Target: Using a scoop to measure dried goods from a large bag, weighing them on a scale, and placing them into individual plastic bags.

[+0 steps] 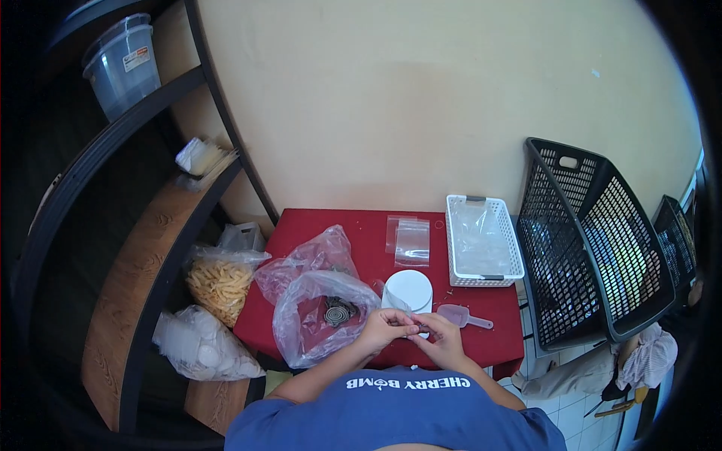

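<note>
We have both hands close together over the near edge of the red bench (301, 233). The fingers of our left hand (383, 331) and our right hand (442, 340) are bent in, with their tips nearly shut and almost meeting. They seem to pinch one end of a small clear bag (394, 296). The bag sticks out past the fingertips, away from us and a bit to the left. Its long way seems to slant from the fingers toward the far side, and our left hand is nearer to most of it. We cannot tell what is in it, because our fingers hide part of it.

Just behind the bag is the white scale (410, 286). To the left, a big open plastic bag (293, 331) has dark curly bits (338, 312) inside. A clear scoop (453, 315) lies just right of the scale. Flat clear sleeves (412, 244) lie farther back, near the white basket (485, 281).
</note>
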`<state>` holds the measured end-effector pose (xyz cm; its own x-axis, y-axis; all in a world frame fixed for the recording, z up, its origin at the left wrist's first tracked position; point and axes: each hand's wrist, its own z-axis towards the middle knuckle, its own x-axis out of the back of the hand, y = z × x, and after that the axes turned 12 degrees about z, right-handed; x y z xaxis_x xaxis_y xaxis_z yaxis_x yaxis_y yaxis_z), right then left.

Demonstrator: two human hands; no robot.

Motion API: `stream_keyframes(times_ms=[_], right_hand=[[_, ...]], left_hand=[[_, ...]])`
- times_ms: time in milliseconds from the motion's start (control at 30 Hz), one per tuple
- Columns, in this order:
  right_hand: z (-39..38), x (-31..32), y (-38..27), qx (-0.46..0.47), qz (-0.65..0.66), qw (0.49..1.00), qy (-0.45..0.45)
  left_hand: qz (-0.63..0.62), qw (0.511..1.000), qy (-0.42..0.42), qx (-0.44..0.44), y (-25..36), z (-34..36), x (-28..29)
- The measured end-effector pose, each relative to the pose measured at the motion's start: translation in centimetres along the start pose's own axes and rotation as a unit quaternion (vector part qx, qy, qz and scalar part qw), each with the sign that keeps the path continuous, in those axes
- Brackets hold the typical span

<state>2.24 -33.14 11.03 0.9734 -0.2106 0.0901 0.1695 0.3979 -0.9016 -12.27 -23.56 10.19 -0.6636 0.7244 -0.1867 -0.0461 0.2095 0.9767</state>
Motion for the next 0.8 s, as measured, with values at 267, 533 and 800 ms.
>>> stream_keyframes(times_ms=[267, 533, 800], right_hand=[[-0.3, -1.0, 0.2, -0.073, 0.104, 0.992, -0.026], [0.3, -2.1, -2.2, -0.072, -0.011, 0.997, -0.032], [0.0, -2.0, -2.4, 0.007, -0.131, 0.991, -0.022]], left_hand=[[0.022, 0.999, 0.028, -0.041, -1.0, -1.8, 1.2], [0.017, 0.998, 0.005, -0.065, 0.4, -2.6, 1.7], [0.249, 0.962, -0.022, -0.114, -0.2, -2.6, 1.1]])
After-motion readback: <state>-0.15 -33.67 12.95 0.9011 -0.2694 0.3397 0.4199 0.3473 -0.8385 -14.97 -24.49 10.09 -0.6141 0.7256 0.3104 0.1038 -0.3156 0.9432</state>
